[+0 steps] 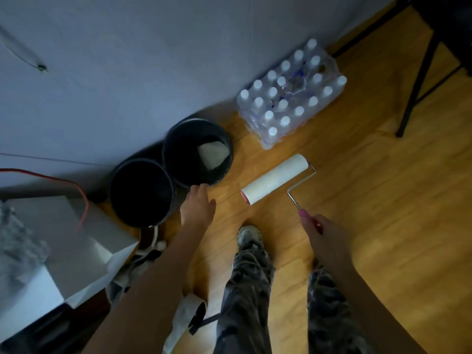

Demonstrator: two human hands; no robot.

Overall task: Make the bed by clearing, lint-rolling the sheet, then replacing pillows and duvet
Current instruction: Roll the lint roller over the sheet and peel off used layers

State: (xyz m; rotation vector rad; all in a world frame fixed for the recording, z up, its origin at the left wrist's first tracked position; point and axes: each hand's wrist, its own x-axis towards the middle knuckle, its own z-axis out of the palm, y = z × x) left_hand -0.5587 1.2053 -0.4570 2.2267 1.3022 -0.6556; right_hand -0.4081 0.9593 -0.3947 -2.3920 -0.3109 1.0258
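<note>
The person's arms are bare, no sleeves showing to the frame edge. The left hand (198, 205) and right hand (324, 236) wear no gloves. Grey camouflage-patterned trousers (245, 290) cover both legs at 6 o'clock, above a pale, scuffed sneaker (249, 235).

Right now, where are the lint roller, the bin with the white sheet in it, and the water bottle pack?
lint roller (275, 179): head view, middle of the white roll.
bin (170, 139): head view, left rim.
water bottle pack (291, 94): head view, top plastic wrap.

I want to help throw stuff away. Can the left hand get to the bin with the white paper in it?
Probably yes: the open left hand hovers beside the bin, near its rim, nothing between them.
</note>
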